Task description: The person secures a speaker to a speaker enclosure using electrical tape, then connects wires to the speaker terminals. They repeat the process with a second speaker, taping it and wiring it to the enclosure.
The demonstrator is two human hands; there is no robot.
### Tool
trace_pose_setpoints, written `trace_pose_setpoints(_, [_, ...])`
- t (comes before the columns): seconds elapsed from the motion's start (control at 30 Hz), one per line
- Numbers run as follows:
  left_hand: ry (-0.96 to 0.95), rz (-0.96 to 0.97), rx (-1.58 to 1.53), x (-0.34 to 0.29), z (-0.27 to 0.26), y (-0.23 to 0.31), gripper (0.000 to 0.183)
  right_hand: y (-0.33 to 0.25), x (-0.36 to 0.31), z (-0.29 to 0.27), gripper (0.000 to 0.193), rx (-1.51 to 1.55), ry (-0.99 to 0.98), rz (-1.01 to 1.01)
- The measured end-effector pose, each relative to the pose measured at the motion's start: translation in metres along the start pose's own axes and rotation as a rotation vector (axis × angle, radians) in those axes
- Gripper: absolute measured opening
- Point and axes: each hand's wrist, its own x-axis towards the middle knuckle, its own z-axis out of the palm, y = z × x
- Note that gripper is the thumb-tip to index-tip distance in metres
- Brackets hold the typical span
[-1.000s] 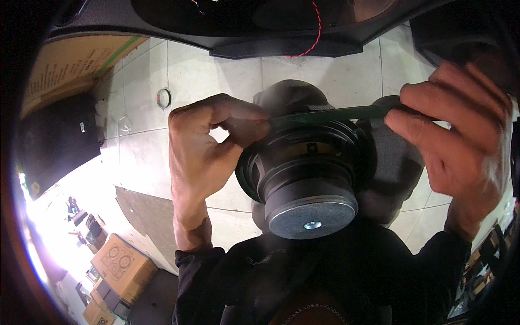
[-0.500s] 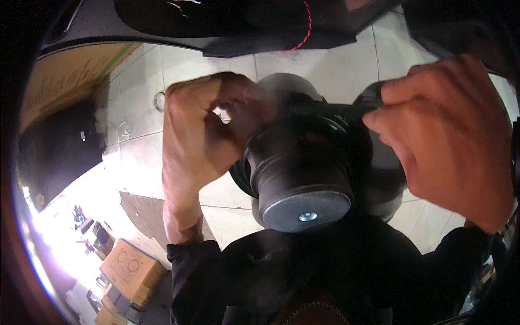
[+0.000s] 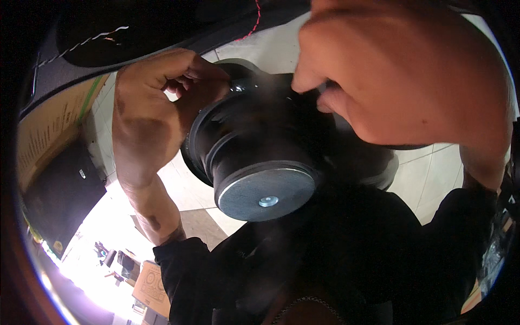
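A black loudspeaker driver [image 3: 238, 197] is tilted in front of my torso, with its round grey magnet plate toward me and a shiny round centre. My left hand [image 3: 143, 119] has its fingers curled onto the driver's far left rim, the fingertips partly hidden in shadow. Over the driver's far right side is my right hand [image 3: 401, 76], thumb and fingers drawn together in a pinch. Whatever lies between those fingertips is too dark to make out. The driver's far side blends into the shadow between my hands.
Across the far side runs a black cabinet [image 3: 189, 35] with a red twisted wire [image 3: 253, 24] and a pale twisted wire [image 3: 92, 40]. Left are a large carton [image 3: 54, 124] and a black box [image 3: 62, 187]. A smaller cardboard box [image 3: 150, 287] stands lower left on tiled floor [image 3: 428, 168].
My right hand has moved up and left in the picture, closer to the driver and to the camera. The driver and my left hand now appear farther left, as the whole view has shifted.
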Motion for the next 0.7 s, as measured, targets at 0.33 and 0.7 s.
trace_pose_setpoints(0.33, [-0.039, -0.051, 0.026, 0.007, 0.009, 0.015, 0.009, 0.001, -0.005, 0.011, 0.008, 0.061, 0.095, 0.028])
trace_pose_setpoints(0.7, [0.186, -0.019, 0.087, -0.023, 0.027, 0.004, 0.019, 0.004, 0.0, 0.019, 0.007, 0.084, 0.189, -0.002])
